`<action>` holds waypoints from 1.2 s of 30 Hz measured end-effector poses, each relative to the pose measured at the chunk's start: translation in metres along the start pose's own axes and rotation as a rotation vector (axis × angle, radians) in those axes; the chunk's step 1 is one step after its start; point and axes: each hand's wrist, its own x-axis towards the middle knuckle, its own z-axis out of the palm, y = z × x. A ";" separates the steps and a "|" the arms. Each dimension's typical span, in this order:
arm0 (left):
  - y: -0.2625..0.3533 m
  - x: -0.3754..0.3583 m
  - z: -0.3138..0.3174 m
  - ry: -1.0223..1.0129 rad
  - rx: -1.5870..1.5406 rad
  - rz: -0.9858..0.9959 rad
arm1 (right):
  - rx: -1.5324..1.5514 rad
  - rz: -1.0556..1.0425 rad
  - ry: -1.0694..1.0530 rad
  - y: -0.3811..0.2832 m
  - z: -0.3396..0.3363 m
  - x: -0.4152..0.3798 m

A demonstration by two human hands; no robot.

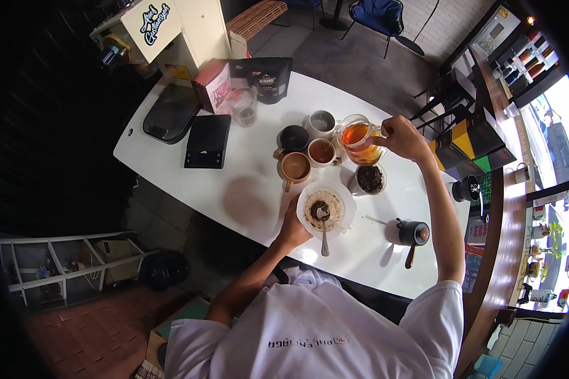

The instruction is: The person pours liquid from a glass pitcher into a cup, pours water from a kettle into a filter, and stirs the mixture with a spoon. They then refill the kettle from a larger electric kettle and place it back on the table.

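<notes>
My right hand [406, 140] grips the handle of a glass pitcher [362, 153] that holds amber liquid, raised and tilted over the far side of the table. My left hand [293, 226] is wrapped round the side of a coffee dripper lined with a white paper filter [348, 201]. Wet brown residue coats the filter, and a metal spoon [324, 240] rests in it with its handle over the near rim. Close by is a container of dark coffee grounds [369, 179]. Several cups stand together, among them a white cup of brown liquid [322, 151] and a tan cup [295, 167].
A black hand grinder [413, 233] stands at the right of the white table [259, 221]. To the left are a black scale [207, 141], a drinking glass [244, 112], a pink box [214, 86] and a black coffee bag [272, 79]. A wooden counter [492, 221] runs along the right.
</notes>
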 end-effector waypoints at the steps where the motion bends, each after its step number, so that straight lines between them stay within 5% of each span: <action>1: -0.001 0.000 0.000 -0.003 0.002 -0.004 | 0.001 0.002 0.001 0.000 0.000 -0.001; 12: 0.006 0.004 -0.004 -0.011 0.119 0.051 | 0.313 0.053 0.224 -0.002 0.001 -0.047; 23: 0.043 0.008 -0.010 -0.028 -0.015 0.070 | 0.565 0.320 0.334 -0.026 0.003 -0.185; 27: 0.040 0.006 -0.014 -0.070 0.106 0.178 | 0.613 0.410 0.312 -0.027 0.030 -0.223; 32: 0.035 0.010 -0.013 -0.042 -0.064 0.008 | 0.514 0.360 0.414 -0.033 0.069 -0.249; 36: 0.027 0.010 -0.018 -0.059 -0.022 0.054 | 0.657 0.532 0.351 -0.028 0.109 -0.255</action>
